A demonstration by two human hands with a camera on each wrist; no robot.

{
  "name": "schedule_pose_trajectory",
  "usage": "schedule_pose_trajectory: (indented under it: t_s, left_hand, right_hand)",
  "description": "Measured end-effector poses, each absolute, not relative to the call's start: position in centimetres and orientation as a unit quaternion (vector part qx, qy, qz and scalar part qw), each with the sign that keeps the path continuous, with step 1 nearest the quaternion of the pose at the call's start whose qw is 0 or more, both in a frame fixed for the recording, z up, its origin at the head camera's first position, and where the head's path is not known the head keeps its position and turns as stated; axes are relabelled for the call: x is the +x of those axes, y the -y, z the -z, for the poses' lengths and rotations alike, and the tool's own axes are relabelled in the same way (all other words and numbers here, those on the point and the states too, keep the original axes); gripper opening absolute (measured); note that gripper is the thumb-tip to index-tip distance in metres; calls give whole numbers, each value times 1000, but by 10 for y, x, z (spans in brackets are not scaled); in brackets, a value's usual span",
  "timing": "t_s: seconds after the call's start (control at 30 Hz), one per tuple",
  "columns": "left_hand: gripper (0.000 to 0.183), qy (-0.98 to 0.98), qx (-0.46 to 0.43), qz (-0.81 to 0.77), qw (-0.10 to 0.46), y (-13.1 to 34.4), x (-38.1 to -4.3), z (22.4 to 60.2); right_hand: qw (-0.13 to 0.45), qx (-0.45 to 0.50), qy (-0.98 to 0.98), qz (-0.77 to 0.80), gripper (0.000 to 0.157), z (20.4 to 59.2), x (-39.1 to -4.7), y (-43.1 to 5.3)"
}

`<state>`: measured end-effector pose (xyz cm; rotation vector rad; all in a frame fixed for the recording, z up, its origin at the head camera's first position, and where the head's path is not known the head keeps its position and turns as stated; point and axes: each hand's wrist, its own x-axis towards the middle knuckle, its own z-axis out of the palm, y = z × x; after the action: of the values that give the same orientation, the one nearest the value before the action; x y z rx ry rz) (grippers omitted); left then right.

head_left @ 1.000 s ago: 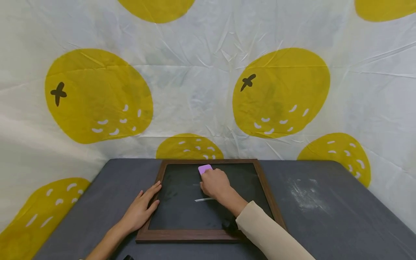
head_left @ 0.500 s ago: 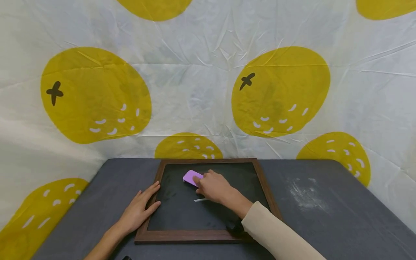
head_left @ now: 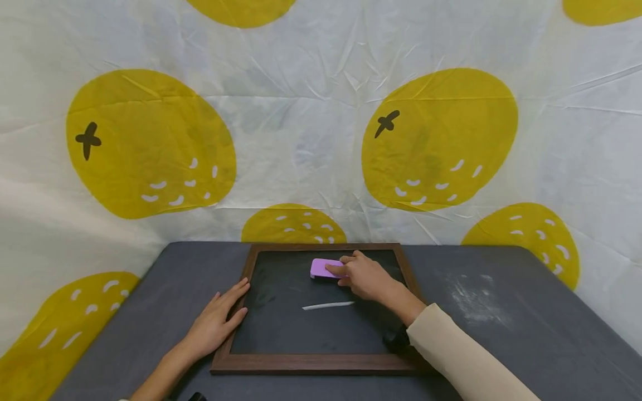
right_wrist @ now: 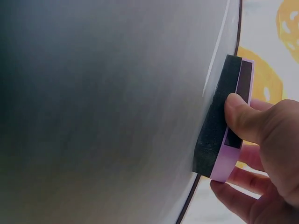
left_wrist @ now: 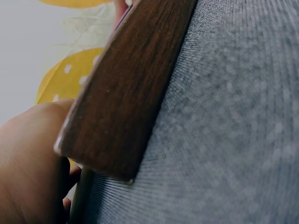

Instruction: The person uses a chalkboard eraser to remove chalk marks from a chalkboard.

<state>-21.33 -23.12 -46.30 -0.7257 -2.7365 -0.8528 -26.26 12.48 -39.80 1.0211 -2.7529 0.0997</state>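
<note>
Head view — right hand [head_left: 370, 278] pinches eraser [head_left: 325, 268]; left hand [head_left: 213, 323], straight-fingered, touches frame [head_left: 311, 365] enclosing 1 blackboard [head_left: 286, 331].

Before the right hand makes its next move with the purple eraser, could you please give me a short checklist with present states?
1. Right hand grips the purple eraser: ok.
2. Dark underside faces the board: ok.
3. Underside pressed fully flat on the board: cannot tell.
4. Left hand touches the frame's left side: ok.
5. White line wiped away: not ok, it shows nearer the person than the eraser.
</note>
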Motion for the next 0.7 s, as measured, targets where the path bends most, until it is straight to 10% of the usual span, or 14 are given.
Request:
schedule_pose_trajectory:
  t_s: [0.7]
  left_hand:
    - [55,925,-239,279,99,231,-214,465]
  right_hand:
    - [149,190,970,-15,50,381,-227,-146]
